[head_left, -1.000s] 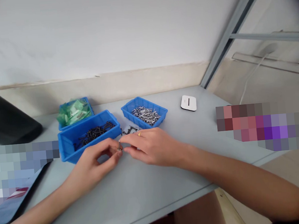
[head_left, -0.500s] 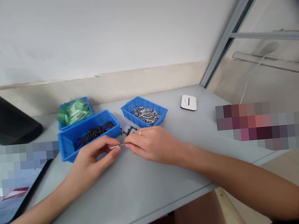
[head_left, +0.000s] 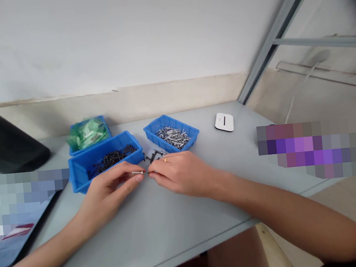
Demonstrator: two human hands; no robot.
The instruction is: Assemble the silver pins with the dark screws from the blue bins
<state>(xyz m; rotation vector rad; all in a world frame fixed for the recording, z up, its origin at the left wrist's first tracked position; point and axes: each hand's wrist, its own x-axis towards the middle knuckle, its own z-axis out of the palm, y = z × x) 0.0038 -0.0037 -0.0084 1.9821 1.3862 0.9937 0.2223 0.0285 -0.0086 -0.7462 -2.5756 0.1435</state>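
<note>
A silver blind rivet lies between the thumb and fingers of my left hand, its flange near the fingertips. My right hand, with a ring on one finger, is closed in a pinch just to the right. What its fingertips hold, if anything, is hidden. A narrow gap separates the two hands. Behind them, a few black screws and silver pieces lie loose on the table. The long blue bin beyond my left hand holds black screws. Silver rivets fill part of another blue bin.
Green plastic bags sit in a third blue bin at the back. A white device rests on the grey table to the right. At left are a dark rounded object and a tablet-like screen.
The rivet's thin stem, which reached across to my right fingertips, no longer shows between the hands. The rivet sits slightly higher in my left fingers. Both hands have barely moved.
</note>
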